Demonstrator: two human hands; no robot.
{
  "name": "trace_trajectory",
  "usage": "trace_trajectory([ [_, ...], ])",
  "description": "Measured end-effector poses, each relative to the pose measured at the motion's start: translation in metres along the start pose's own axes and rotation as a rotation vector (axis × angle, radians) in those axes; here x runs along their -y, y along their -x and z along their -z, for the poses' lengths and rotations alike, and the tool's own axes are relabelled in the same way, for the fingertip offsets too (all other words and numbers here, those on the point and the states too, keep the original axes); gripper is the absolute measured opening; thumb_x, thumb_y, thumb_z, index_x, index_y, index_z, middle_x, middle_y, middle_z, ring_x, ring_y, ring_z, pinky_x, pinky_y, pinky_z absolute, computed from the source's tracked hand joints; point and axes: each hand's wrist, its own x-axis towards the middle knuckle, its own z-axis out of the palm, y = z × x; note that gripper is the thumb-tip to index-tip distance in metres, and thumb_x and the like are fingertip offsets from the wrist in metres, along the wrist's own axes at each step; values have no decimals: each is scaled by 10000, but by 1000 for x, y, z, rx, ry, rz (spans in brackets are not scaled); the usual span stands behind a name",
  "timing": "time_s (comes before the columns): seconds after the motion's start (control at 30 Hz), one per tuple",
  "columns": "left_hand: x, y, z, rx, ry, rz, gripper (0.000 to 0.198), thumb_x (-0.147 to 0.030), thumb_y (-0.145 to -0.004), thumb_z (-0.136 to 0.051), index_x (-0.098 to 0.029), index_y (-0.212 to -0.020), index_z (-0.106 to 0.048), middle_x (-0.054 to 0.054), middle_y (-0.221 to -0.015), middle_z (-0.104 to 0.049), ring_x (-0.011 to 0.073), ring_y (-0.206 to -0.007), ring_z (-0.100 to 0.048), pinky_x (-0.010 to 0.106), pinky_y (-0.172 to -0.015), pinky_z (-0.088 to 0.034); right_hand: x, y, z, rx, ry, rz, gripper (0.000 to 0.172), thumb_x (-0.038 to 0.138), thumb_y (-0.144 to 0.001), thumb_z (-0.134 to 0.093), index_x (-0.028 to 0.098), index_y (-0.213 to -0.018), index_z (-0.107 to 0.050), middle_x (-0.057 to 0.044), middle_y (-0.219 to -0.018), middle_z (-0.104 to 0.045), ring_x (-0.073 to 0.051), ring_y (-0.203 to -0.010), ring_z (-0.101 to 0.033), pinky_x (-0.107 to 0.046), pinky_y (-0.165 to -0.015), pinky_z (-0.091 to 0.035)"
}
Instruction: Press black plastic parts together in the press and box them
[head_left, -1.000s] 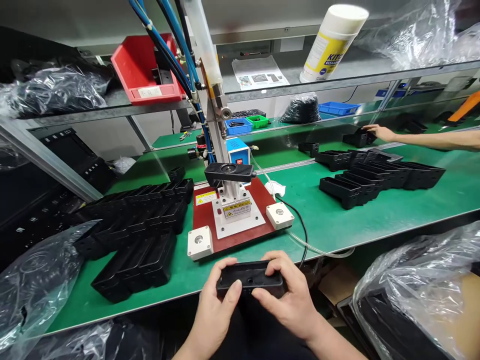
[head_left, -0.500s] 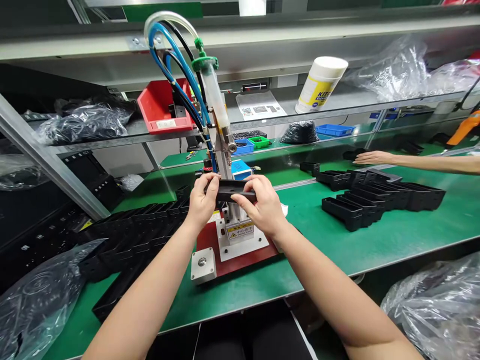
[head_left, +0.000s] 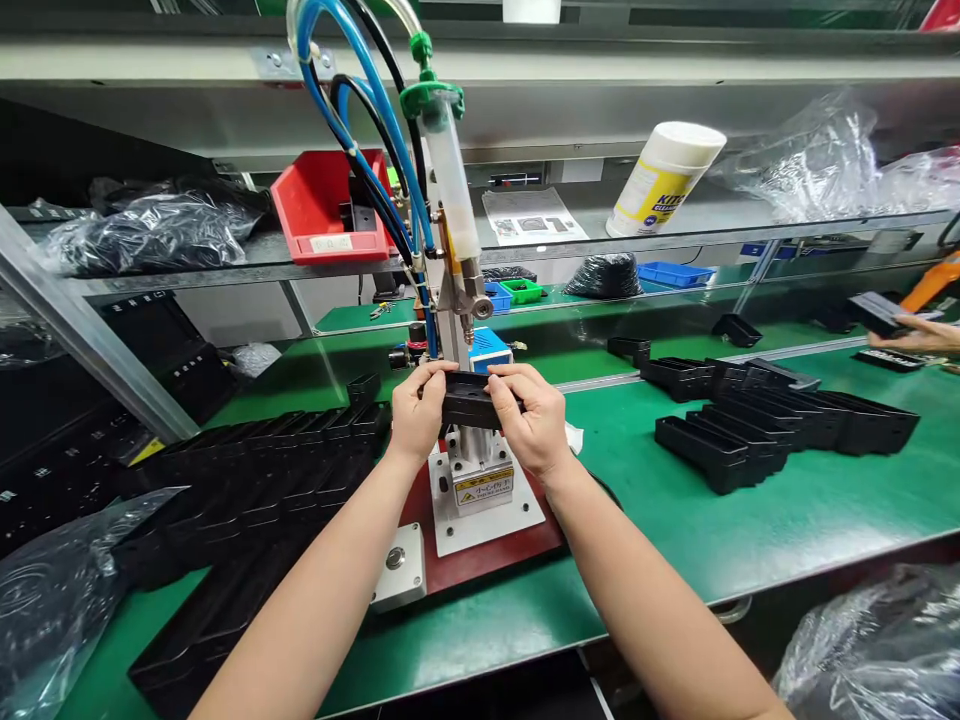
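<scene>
A long black plastic housing (head_left: 469, 402) is held level between both hands, under the nozzle of a bench dispensing machine (head_left: 474, 325). My left hand (head_left: 420, 412) is closed on its left end and my right hand (head_left: 531, 410) grips the right end, thumb on the near side. The machine carries a clear syringe (head_left: 454, 180) with a green cap. Its metal column stands on a white plate (head_left: 491, 520) over a dark red base, with a push-button box (head_left: 397, 565) at the front left. The housing's underside is hidden, so I cannot tell whether it rests on the fixture.
Rows of black housings (head_left: 247, 490) fill the left of the green bench; more black housings (head_left: 780, 420) stand at the right. A co-worker's hand (head_left: 919, 335) holds a black part at far right. A red bin (head_left: 330, 215) and a white-yellow canister (head_left: 664, 180) are on the shelf.
Both hands still hold the housing, which has tilted so its near side shows more. The view has shifted slightly. At right, the co-worker's hand has drawn back rightward and now holds a black part.
</scene>
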Motion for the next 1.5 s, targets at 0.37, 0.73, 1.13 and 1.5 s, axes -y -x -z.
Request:
trace_trajectory([
  [0.37,-13,4,4,6,-214,-23,322,-306,-864,-433,-167,-880,-723,23,-850,-708,168,-795,-628,246,-708,-460,-6,-4,3,61,-33,-128,367,285,-960,-437,198,-737,-717,-64,-914,-706,-200,-855,-667,-333,-793,-505],
  [0.73,-6,12,-3,-123,-221,-103,358,-355,-906,-393,-158,-911,-692,64,-925,-714,196,-873,-639,303,-806,-479,-5,-3,-2,5,-109,-143,368,310,-962,-402,199,-701,-636,-59,-880,-665,-194,-874,-635,-311,-804,-474],
  [1.13,-4,19,-12,-317,-381,-47,327,-352,-869,-387,-170,-849,-658,23,-715,-616,152,-624,-537,257,-594,-392,0,-1,-14,-140,81,-224,370,334,-958,-330,211,-753,-613,-35,-780,-651,-183,-767,-610,-281,-727,-456],
  [1.5,-10,17,-13,-310,-303,-95,309,-350,-881,-394,-159,-924,-634,74,-920,-658,191,-837,-591,304,-785,-448,7,-12,-12,-134,89,-183,344,255,-939,-345,205,-711,-599,-35,-756,-662,-170,-767,-631,-263,-750,-490],
])
